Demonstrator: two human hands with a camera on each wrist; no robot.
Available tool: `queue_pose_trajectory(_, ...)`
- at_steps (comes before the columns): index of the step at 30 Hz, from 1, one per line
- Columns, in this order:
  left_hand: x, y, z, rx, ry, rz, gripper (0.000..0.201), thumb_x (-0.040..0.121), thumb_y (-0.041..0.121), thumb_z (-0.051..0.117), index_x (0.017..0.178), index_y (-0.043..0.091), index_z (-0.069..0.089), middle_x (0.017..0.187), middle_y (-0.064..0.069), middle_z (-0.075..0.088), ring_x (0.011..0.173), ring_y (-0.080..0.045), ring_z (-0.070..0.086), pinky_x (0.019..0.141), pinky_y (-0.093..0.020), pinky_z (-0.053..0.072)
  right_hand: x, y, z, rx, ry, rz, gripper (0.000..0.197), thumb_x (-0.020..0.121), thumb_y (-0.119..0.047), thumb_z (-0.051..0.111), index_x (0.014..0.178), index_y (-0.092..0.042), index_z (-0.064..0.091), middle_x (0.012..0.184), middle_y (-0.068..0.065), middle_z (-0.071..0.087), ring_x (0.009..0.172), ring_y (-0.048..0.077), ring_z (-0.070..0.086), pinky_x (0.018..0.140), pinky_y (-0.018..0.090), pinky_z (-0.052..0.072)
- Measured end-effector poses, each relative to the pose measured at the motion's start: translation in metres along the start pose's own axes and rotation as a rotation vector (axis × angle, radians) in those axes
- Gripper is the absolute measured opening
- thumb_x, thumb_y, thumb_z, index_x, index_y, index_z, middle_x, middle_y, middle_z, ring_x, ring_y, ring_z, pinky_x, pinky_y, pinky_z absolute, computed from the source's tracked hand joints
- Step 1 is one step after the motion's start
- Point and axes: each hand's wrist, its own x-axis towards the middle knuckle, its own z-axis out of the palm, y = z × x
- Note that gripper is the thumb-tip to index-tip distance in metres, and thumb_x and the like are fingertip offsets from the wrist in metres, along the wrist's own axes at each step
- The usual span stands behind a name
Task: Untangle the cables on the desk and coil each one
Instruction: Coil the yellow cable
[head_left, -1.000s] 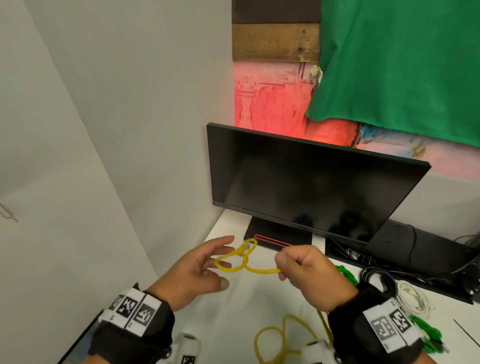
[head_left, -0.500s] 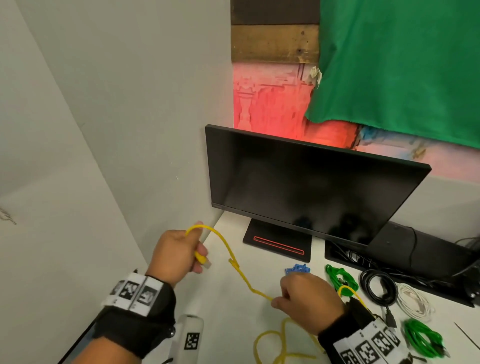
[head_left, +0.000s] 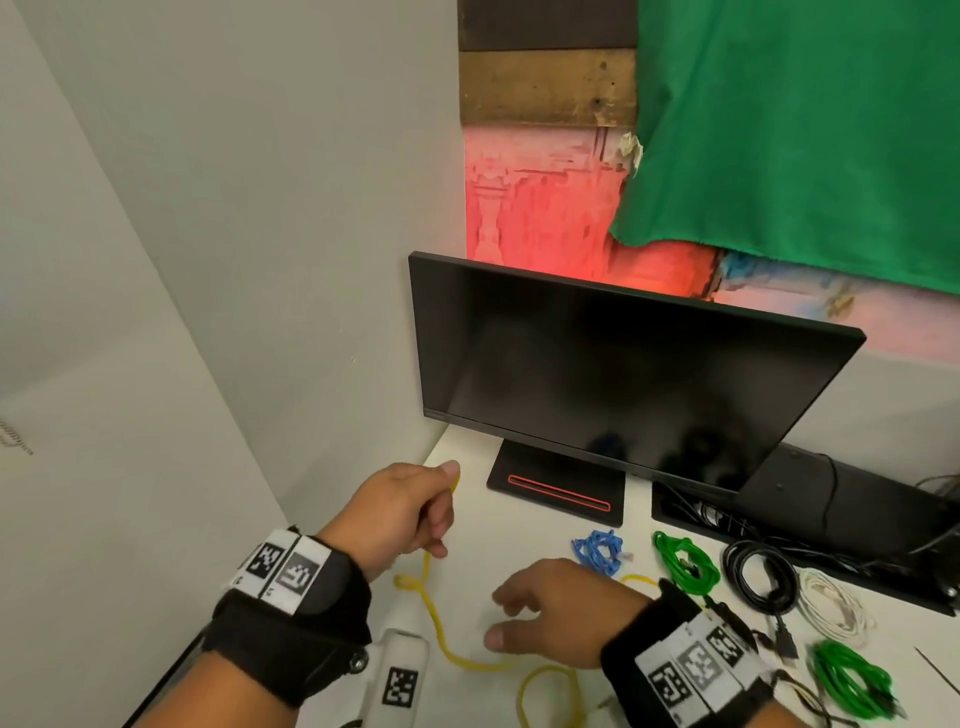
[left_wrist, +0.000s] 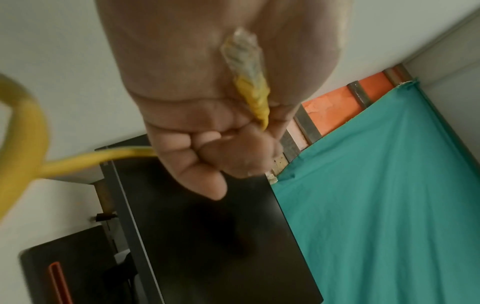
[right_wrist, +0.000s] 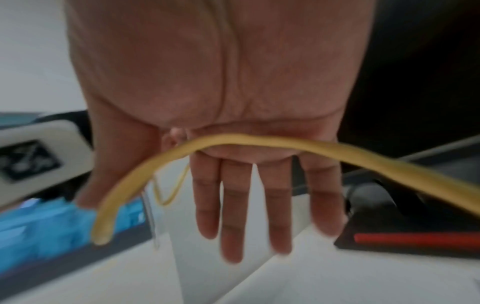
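Note:
A yellow cable (head_left: 440, 626) trails over the white desk (head_left: 519, 530) and loops near the front edge. My left hand (head_left: 436, 519) is at the desk's left side, fingers curled round one end of it. In the left wrist view the fist (left_wrist: 207, 156) holds the yellow cable (left_wrist: 78, 162), whose clear plug (left_wrist: 244, 51) lies against the palm. My right hand (head_left: 498, 618) hovers low over the desk with straight, spread fingers. In the right wrist view the yellow cable (right_wrist: 259, 139) crosses under the palm of my right hand (right_wrist: 207, 205), ungripped.
Right of my hands lie coiled cables: blue (head_left: 597, 551), green (head_left: 685, 561), black (head_left: 758, 571), white (head_left: 831, 603) and a second green one (head_left: 852, 675). A dark monitor (head_left: 623, 374) on its stand (head_left: 556, 493) fills the back. A wall runs close on the left.
My right hand has let go of the yellow cable and opened, dropping low over the desk. The stretch of cable between my hands has gone slack onto the desk. My left hand keeps its grip.

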Motion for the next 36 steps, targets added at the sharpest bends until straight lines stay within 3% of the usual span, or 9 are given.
queue_pose_trajectory(3,0.002,0.003,0.002,-0.088,0.016,0.009,0.049,0.095,0.026,0.049,0.052,0.006,0.059,0.055,-0.014,0.056,0.041,-0.023,0.043,0.068,-0.044,0.052,0.002,-0.019,0.005,-0.198,-0.096,0.014,0.066,0.079,-0.061,0.067,0.136,-0.032,0.053,0.134,-0.009,0.054,0.127,0.02,0.048,0.106,0.04,0.04)
queue_pose_trajectory(6,0.001,0.003,0.003,-0.158,-0.011,-0.035,0.048,0.098,0.025,0.046,0.064,0.001,0.071,0.07,-0.019,0.068,0.049,-0.024,0.057,0.072,-0.042,0.054,0.006,-0.033,0.016,-0.535,0.043,-0.052,0.051,0.086,-0.028,0.064,0.134,-0.019,0.05,0.148,0.006,0.039,0.144,0.034,0.024,0.117,0.052,0.02)
queue_pose_trajectory(10,0.002,0.002,0.008,-0.342,-0.073,-0.121,0.047,0.095,0.037,0.049,0.087,-0.001,0.076,0.097,-0.023,0.072,0.072,-0.029,0.069,0.073,-0.037,0.059,0.018,-0.052,0.015,-0.31,0.233,-0.154,0.043,0.086,-0.052,0.058,0.117,-0.021,0.055,0.111,0.002,0.064,0.108,0.029,0.058,0.091,0.038,0.043)
queue_pose_trajectory(14,0.006,0.002,-0.002,-0.338,-0.092,-0.122,0.071,0.085,0.06,0.043,0.108,-0.001,0.071,0.111,-0.02,0.071,0.102,-0.032,0.07,0.09,-0.042,0.054,0.02,-0.056,0.014,-0.043,0.185,-0.194,0.035,0.092,-0.052,0.055,0.08,-0.019,0.058,0.078,0.001,0.064,0.078,0.022,0.062,0.071,0.033,0.048)
queue_pose_trajectory(17,0.007,-0.004,-0.018,-0.193,-0.092,-0.078,0.091,0.078,0.076,0.034,0.118,0.001,0.063,0.113,-0.018,0.071,0.106,-0.029,0.068,0.097,-0.039,0.049,0.013,-0.045,0.004,0.398,0.17,-0.254,0.034,0.092,-0.047,0.052,0.078,-0.017,0.063,0.069,-0.001,0.07,0.065,0.008,0.06,0.074,0.033,0.051)
queue_pose_trajectory(22,-0.002,-0.023,-0.024,-0.104,-0.104,0.232,0.091,0.065,0.077,0.067,0.112,-0.001,0.067,0.107,-0.022,0.072,0.106,-0.037,0.067,0.099,-0.045,0.049,0.007,-0.043,-0.017,0.873,0.245,-0.385,0.028,0.092,-0.034,0.051,0.073,-0.023,0.069,0.059,0.007,0.065,0.06,0.023,0.065,0.066,0.033,0.053)
queue_pose_trajectory(28,-0.007,-0.042,-0.018,-0.078,-0.219,0.217,0.071,0.062,0.071,0.075,0.089,0.005,0.075,0.078,-0.012,0.074,0.077,-0.031,0.068,0.079,-0.039,0.053,0.007,-0.035,-0.043,1.149,0.539,-0.431,0.029,0.091,-0.024,0.05,0.07,-0.018,0.068,0.053,0.008,0.054,0.049,0.024,0.057,0.051,0.029,0.047)
queue_pose_trajectory(31,-0.012,-0.046,-0.014,0.002,-0.134,0.174,0.032,0.065,0.043,0.079,0.067,0.013,0.069,0.057,-0.007,0.059,0.05,-0.017,0.054,0.057,-0.028,0.044,0.007,-0.017,-0.057,1.023,0.74,-0.357,0.041,0.103,-0.013,0.044,0.07,-0.019,0.067,0.056,0.004,0.052,0.052,0.022,0.053,0.047,0.028,0.043)
queue_pose_trajectory(36,-0.014,-0.047,-0.025,-0.212,0.017,0.084,0.037,0.056,0.036,0.08,0.054,0.008,0.055,0.046,-0.009,0.044,0.042,-0.019,0.041,0.054,-0.029,0.041,0.007,-0.002,-0.053,0.781,0.982,-0.302,0.03,0.101,-0.015,0.051,0.079,-0.02,0.07,0.051,-0.016,0.055,0.048,-0.001,0.052,0.047,0.01,0.04)
